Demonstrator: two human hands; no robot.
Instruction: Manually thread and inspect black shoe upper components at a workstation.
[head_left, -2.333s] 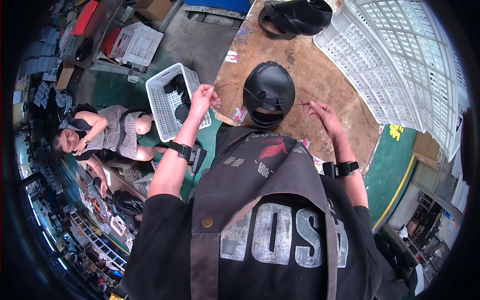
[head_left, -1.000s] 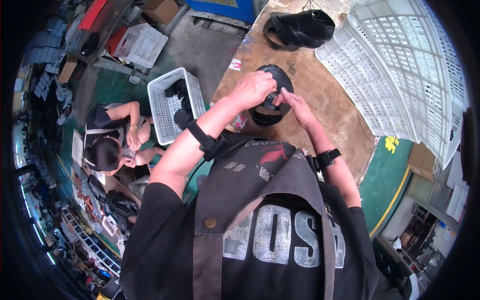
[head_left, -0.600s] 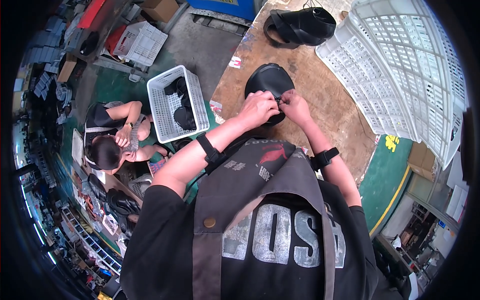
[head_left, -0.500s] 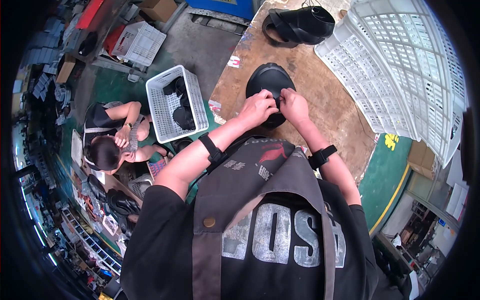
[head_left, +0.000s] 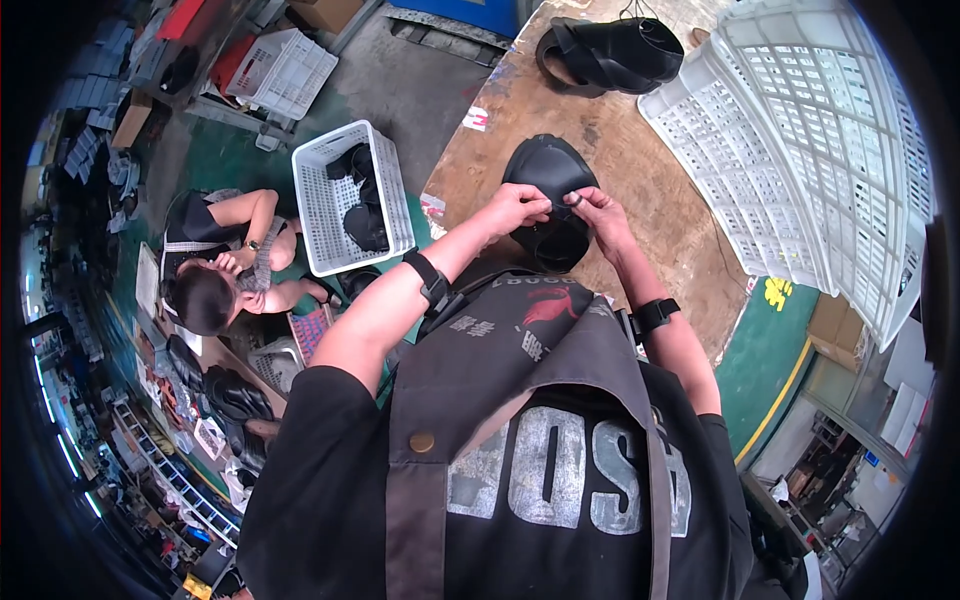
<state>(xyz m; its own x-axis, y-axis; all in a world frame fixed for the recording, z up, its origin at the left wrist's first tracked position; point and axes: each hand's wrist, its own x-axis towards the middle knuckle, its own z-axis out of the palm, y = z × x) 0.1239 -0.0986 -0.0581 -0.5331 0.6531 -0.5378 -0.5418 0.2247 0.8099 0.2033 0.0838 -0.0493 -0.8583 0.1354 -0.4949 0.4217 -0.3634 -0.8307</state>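
A black shoe upper (head_left: 545,165) lies on the worn wooden table in front of me, its dark opening (head_left: 560,243) toward my body. Over its middle, my left hand (head_left: 520,205) has thumb and fingers pinched together; whatever they hold is too small to make out. Just to the right, my right hand (head_left: 600,212) pinches a small dark piece, perhaps a lace end, between thumb and forefinger. A narrow gap parts the two hands, with the black surface showing between them. Farther back on the table rests a black pair of shoe uppers (head_left: 625,55) with thin cords on top.
White perforated crates (head_left: 790,130) lean along the table's right side. A white crate (head_left: 405,225) holding black shoe parts stands on the floor to the left. Beside it a person (head_left: 215,260) sits bent forward near a bench. Another white crate (head_left: 300,75) is farther back.
My hands have drawn slightly apart, and a small dark piece now shows in my right fingers. More of the upper's near opening is visible. The whole view has shifted a little.
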